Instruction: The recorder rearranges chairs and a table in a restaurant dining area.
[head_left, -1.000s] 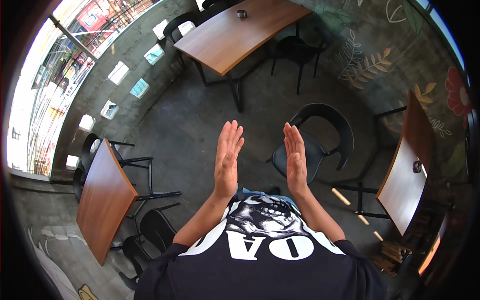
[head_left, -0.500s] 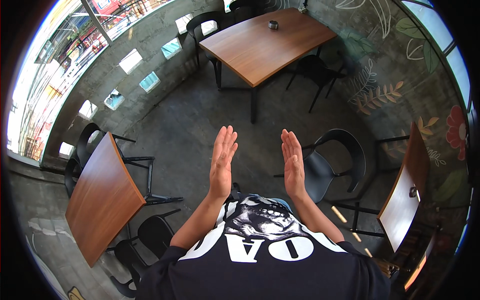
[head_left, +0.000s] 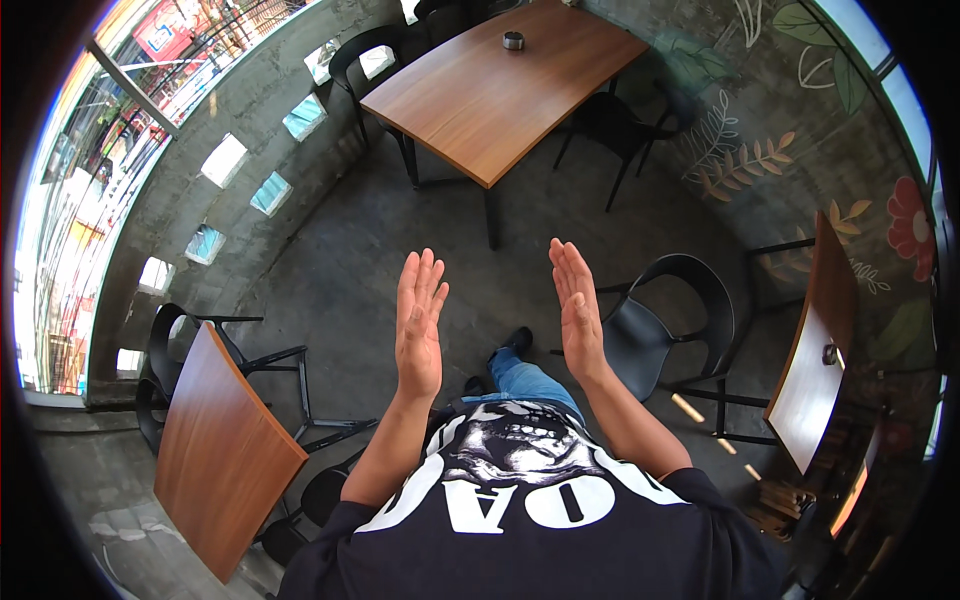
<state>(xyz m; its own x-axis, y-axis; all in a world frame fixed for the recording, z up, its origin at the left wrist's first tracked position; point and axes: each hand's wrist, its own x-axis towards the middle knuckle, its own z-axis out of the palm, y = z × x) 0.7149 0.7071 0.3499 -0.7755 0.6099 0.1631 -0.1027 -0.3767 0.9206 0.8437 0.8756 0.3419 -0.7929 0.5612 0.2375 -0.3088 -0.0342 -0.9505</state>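
Both hands are raised in front of my chest, palms turned toward each other with a wide gap between them. My left hand (head_left: 420,325) has its fingers stretched upward, slightly apart, and holds nothing. My right hand (head_left: 577,312) is likewise stretched out with nothing in it. Nearest to the right hand is a black chair (head_left: 640,345) with a curved back, lying just beyond its outer side. Neither hand touches anything. Below them show my blue jeans (head_left: 530,380) and a black shoe (head_left: 518,342) on the dark floor.
A wooden table (head_left: 500,90) with a small round dark container (head_left: 513,40) stands ahead, chairs around it. Another wooden table (head_left: 225,450) is at the left, and a third (head_left: 815,370) at the right. A concrete wall (head_left: 240,200) with square openings runs along the left.
The whole view has shifted, with the left table now lower. Both hands appear a little further left, still held apart. My leg and shoe have come into sight between them.
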